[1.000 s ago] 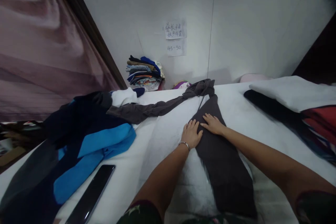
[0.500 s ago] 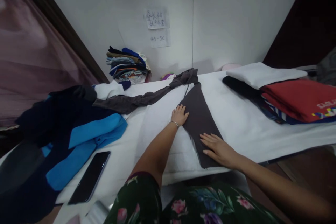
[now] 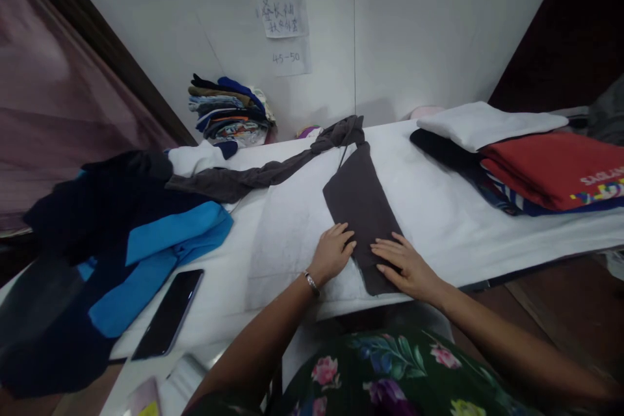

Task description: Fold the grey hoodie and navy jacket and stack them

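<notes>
A: Head view only. Where's the cloth?

B: The dark grey garment (image 3: pixel 363 208) lies folded into a long, tapering panel near the front edge of the white-covered bench (image 3: pixel 439 208). Its twisted sleeve (image 3: pixel 253 179) runs back toward the far edge.

A: And the fingers?

B: Open on both of the 2 hands, gripping nothing. The left hand (image 3: pixel 332 252) rests at the panel's edge, and the right hand (image 3: pixel 404 266) lies spread across its lower end.

A: What could go wrong?

B: Soft, matte cloth could slide on that quilted cover, and a tug on the sleeve might pull the panel askew. Its lower end could also slip over the front edge. The glossy black phone (image 3: pixel 168 315) could get knocked by a careless arm.
</notes>
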A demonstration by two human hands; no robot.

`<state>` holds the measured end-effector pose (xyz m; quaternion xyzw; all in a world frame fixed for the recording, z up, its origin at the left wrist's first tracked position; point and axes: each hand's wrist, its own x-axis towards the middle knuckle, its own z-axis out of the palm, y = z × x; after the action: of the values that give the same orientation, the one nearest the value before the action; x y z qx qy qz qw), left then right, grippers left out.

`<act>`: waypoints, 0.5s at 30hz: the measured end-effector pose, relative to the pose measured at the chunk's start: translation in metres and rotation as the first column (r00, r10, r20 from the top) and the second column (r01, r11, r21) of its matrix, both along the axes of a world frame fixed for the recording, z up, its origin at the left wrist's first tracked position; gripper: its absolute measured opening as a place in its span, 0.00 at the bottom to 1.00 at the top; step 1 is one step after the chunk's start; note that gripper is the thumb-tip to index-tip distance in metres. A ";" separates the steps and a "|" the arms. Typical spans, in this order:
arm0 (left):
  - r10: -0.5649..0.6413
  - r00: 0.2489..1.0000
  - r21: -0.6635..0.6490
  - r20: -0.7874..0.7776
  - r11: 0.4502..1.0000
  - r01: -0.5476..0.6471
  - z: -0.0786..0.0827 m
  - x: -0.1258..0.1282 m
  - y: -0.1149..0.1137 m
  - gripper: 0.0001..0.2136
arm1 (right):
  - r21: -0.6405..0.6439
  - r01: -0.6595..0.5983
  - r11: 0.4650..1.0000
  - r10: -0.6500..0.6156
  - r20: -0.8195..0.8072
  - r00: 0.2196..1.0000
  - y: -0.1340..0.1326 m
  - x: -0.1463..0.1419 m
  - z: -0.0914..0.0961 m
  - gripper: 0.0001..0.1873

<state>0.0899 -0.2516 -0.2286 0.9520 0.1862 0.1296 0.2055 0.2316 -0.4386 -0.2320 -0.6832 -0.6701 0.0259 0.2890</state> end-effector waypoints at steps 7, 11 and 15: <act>0.047 0.993 -0.083 0.110 0.996 -0.038 -0.002 -0.026 -0.022 0.17 | 0.000 0.136 0.991 -0.136 -0.020 0.990 -0.019 0.005 -0.014 0.22; -0.084 0.994 -0.045 0.066 0.995 0.087 0.005 -0.023 -0.033 0.22 | -0.027 0.123 0.992 -0.122 0.020 0.992 -0.020 0.005 -0.015 0.22; -0.135 0.990 -0.007 -0.034 0.991 0.135 0.007 -0.016 -0.037 0.17 | -0.024 0.093 0.995 -0.091 0.055 0.994 -0.017 0.004 -0.013 0.21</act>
<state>0.0736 -0.2882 -0.2213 0.9640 0.1253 0.0987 0.2127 0.2358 -0.4558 -0.2450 -0.7175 -0.6451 0.0029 0.2627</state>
